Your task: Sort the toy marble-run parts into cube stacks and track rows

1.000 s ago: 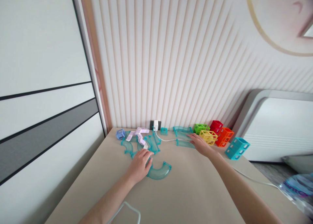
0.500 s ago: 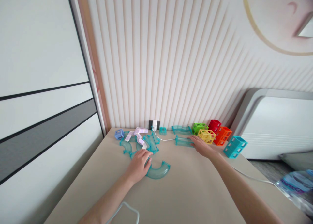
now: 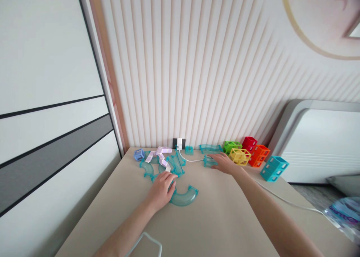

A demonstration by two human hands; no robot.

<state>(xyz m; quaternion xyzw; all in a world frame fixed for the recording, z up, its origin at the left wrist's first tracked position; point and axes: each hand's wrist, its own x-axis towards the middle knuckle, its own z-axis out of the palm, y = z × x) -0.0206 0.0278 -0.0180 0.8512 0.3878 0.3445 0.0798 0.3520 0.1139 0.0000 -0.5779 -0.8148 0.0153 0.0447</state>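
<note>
My left hand (image 3: pixel 161 189) rests low on the table with bent fingers and thumb around the left end of a translucent teal curved track piece (image 3: pixel 184 198); the covered end is partly hidden. My right hand (image 3: pixel 223 162) reaches over a straight teal track piece (image 3: pixel 208 161), its fingers stretched and the thumb apart, hiding the right part of that piece. Close by my left hand lie several other teal track pieces (image 3: pixel 176 164) and a pale lilac jointed strip (image 3: pixel 161 156). Behind my right hand, a wavy teal piece (image 3: pixel 210 148) lies along the wall.
Green (image 3: pixel 232 146), yellow (image 3: pixel 239 157), red (image 3: pixel 249 144), orange (image 3: pixel 258 155) and teal (image 3: pixel 274 169) open-frame blocks stand at the right. A blue block (image 3: pixel 139 154) sits far left. A white charger (image 3: pixel 179 144) is plugged into the wall; its cable (image 3: pixel 292 202) crosses the table.
My right hand has slid left along the straight track piece and now covers more of it. My left hand stays by the curved piece. The view has shifted slightly.
</note>
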